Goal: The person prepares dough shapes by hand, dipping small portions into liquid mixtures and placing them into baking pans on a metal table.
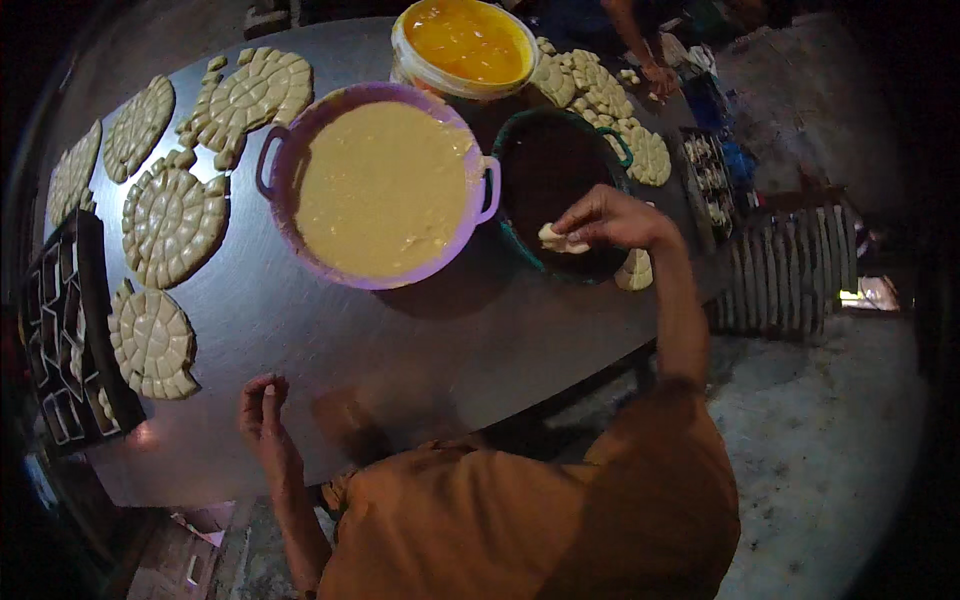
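Note:
My right hand pinches a pale dough piece over a green-handled bowl of dark brown filling. My left hand hangs low over the bare metal tabletop with curled fingers; anything in them is too small to make out. Between and above my hands sits a purple basin full of pale yellow batter. Flat scored dough rounds lie along the left of the table, and more segmented dough lies behind and beside the dark bowl.
A white bucket of yellow liquid stands at the back. A dark moulded tray sits on the left edge, another tray and a ridged metal stack at the right. Another person's hand is at the back right.

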### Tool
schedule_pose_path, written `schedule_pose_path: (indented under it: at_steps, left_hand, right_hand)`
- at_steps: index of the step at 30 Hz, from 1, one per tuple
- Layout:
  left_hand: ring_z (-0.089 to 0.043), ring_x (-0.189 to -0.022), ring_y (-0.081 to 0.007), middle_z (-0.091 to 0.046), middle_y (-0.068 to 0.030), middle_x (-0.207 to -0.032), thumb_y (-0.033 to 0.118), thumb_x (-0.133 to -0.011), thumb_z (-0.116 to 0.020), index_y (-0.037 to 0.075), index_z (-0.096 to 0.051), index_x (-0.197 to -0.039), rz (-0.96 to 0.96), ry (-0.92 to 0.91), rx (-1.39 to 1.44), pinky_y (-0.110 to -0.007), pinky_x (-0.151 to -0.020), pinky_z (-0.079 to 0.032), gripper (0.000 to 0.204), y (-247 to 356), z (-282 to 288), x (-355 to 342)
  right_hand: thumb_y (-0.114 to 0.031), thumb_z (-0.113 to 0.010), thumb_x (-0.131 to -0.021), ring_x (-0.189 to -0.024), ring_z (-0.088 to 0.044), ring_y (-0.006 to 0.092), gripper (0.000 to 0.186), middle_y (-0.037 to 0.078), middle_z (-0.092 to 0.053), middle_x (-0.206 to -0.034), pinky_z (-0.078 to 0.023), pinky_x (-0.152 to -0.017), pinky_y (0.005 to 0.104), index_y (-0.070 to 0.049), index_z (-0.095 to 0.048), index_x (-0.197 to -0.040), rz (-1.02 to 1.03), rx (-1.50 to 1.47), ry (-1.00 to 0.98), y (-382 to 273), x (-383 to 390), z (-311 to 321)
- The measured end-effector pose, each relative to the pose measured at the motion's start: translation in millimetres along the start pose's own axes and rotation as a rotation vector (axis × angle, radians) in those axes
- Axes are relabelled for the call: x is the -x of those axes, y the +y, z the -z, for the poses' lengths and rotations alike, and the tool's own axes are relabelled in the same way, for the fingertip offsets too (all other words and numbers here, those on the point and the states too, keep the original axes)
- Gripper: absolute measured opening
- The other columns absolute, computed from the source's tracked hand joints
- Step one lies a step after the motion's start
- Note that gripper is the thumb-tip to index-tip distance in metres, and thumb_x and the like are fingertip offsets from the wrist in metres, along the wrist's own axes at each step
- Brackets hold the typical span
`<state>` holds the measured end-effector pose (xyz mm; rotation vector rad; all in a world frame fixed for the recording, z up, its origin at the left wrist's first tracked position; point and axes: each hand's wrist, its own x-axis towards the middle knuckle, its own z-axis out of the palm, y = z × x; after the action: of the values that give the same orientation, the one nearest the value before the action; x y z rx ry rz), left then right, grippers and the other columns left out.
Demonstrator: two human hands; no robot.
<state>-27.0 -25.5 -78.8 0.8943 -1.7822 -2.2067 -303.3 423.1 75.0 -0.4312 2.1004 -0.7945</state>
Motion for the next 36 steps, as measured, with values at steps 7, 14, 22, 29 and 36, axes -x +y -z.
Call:
schedule_pose_path:
  at_steps: [7, 14, 22, 29, 36]
  left_hand:
    - [-0.064, -0.097, -0.0164, -0.065, -0.0062, -0.101, 0.012, -0.099, -0.059, 0.003, -0.063, -0.106, -0.013, -0.077, -0.046, -0.034, -0.096, -0.051, 0.012, 14.3, -26.0, 2.5]
    - [-0.064, -0.099, -0.0173, -0.064, -0.0073, -0.104, 0.011, -0.099, -0.057, 0.002, -0.062, -0.107, -0.018, -0.134, -0.067, -0.035, -0.096, -0.051, 0.012, 13.6, -40.6, 11.4]
    - [-0.063, -0.102, -0.0173, -0.063, -0.0077, -0.105, 0.012, -0.100, -0.058, 0.002, -0.061, -0.109, 0.027, -0.109, -0.037, -0.034, -0.097, -0.050, 0.014, 8.1, -38.5, 19.8]
    - [-0.063, -0.101, -0.0167, -0.063, -0.0075, -0.104, 0.012, -0.100, -0.058, 0.003, -0.061, -0.108, 0.030, -0.080, -0.064, -0.034, -0.097, -0.050, 0.013, 13.3, -44.2, 22.5]
    - [-0.063, -0.101, -0.0166, -0.064, -0.0069, -0.103, 0.011, -0.099, -0.059, 0.002, -0.062, -0.107, 0.013, -0.104, -0.037, -0.033, -0.096, -0.050, 0.012, 14.0, -45.5, 23.8]
  right_hand:
    - [-0.001, -0.069, -0.087, -0.103, -0.067, 0.0166, 0.030, 0.011, -0.074, -0.109, -0.052, -0.090, 0.0308, 0.001, -0.071, -0.117, -0.038, -0.069, 0.076, 74.0, 32.3, -13.3]
    - [0.005, -0.067, -0.082, -0.106, -0.066, 0.0167, 0.034, 0.011, -0.074, -0.112, -0.049, -0.095, 0.0295, 0.001, -0.072, -0.116, -0.020, -0.167, 0.058, 81.8, 25.1, -18.6]
    - [0.005, -0.067, -0.081, -0.089, -0.070, 0.0152, 0.033, 0.010, -0.076, -0.096, -0.053, -0.079, 0.0295, -0.006, -0.075, -0.110, 0.026, 0.040, 0.162, 94.3, 10.8, -33.5]
    - [0.004, -0.068, -0.079, -0.089, -0.073, 0.0213, 0.032, 0.012, -0.076, -0.097, -0.054, -0.076, 0.0344, -0.010, -0.077, -0.107, -0.014, 0.164, 0.163, 88.4, 7.2, -44.1]
    - [0.009, -0.067, -0.077, -0.092, -0.073, 0.0232, 0.031, 0.015, -0.076, -0.098, -0.054, -0.079, 0.0324, -0.002, -0.075, -0.105, 0.098, 0.202, 0.138, 88.7, 14.9, -43.4]
